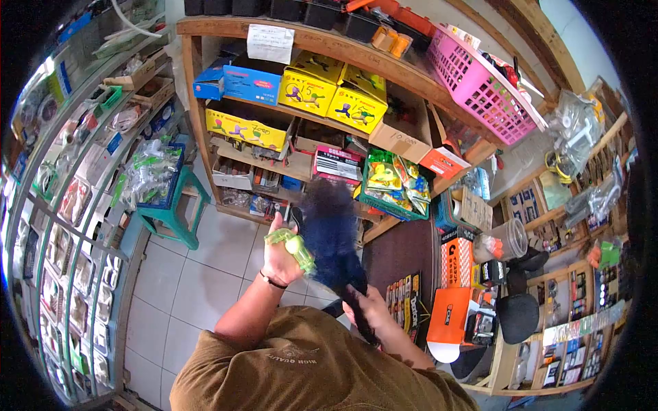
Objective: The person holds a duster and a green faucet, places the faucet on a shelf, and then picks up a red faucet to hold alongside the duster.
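A light green plastic fitting (295, 249) with a rounded yellowish middle rests in my left hand (279, 266), against the palm, with the thumb pointing up. Around the left wrist is a dark band. My right hand (370, 309) is wrapped round the lower, narrow part of a dark blue and black duster (332, 236). Its broad fluffy head is smeared by motion and overlaps the boxes behind it. The duster passes close beside the green fitting, to its right.
Ahead stands a wooden shelf (329, 42) with yellow boxes (301, 90), a blue box (251, 83) and a green basket (394, 205). A pink basket (480, 85) sits on top. A green stool (179, 209) is at left beside a glass display case (51, 226). Orange boxes (449, 315) stand at right.
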Motion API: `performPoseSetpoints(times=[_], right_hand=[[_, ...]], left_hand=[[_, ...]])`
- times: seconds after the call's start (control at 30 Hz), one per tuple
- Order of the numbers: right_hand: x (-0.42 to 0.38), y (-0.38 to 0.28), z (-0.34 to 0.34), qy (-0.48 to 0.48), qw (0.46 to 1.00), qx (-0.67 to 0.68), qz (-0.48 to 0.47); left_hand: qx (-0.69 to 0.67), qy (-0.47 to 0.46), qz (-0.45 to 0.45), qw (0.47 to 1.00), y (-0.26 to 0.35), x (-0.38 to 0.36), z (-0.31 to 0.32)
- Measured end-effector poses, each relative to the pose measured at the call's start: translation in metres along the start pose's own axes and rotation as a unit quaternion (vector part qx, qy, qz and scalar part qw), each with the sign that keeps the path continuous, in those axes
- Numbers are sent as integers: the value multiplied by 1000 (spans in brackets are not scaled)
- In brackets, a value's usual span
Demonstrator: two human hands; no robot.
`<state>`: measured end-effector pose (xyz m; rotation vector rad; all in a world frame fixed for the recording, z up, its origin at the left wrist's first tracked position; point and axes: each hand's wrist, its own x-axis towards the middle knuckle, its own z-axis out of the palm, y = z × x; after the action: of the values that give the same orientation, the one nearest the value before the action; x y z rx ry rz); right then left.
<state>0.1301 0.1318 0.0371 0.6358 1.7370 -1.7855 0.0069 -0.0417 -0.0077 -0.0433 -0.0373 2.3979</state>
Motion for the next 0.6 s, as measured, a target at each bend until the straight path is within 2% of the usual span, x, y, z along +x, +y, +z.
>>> performPoseSetpoints(times=[0.03,0.1,0.13,0.17,0.2,0.23,0.27,0.3,0.33,0.37,0.4,0.43,0.5,0.53,0.57,0.6], right_hand=[[-4,2,3,-1,1000,-7,1],[-13,12,20,-76,975,-99,-185],[7,31,28,8,895,-193,-402],[8,37,13,13,895,-191,-402],[-11,6,10,16,978,-102,-184],[-22,-10,6,15,999,-6,47],[-12,4,-4,26,996,60,55],[-16,6,-1,28,996,60,54],[-21,7,6,-55,997,-38,-34],[-24,10,11,-138,973,-138,-119],[-15,22,4,-97,973,-153,-140],[-9,28,0,-37,989,-79,-117],[-11,16,-12,36,997,65,22],[-14,18,-13,31,995,90,-24],[-19,15,-8,32,995,94,-22],[-27,11,2,13,999,34,-39]], left_hand=[[9,3,10,1000,-2,0,4],[61,-172,-8,983,-11,6,-7],[158,-71,-8,985,-11,4,-4],[114,-83,-31,989,-11,6,-2],[67,-75,-26,995,-11,9,0],[19,-66,-19,997,-14,11,1],[-77,-174,-77,979,-9,17,-30],[-79,-176,-79,978,-14,16,-30],[16,-126,-44,991,-19,18,-28],[110,-76,-5,991,-21,18,-26],[240,-23,7,971,-23,19,-19],[145,-43,-27,988,-22,24,-21],[22,16,-31,999,-21,26,-11],[24,25,-36,999,-21,25,-11],[24,28,-39,999,-23,25,-8],[52,-2,-27,998,-26,25,-5]])
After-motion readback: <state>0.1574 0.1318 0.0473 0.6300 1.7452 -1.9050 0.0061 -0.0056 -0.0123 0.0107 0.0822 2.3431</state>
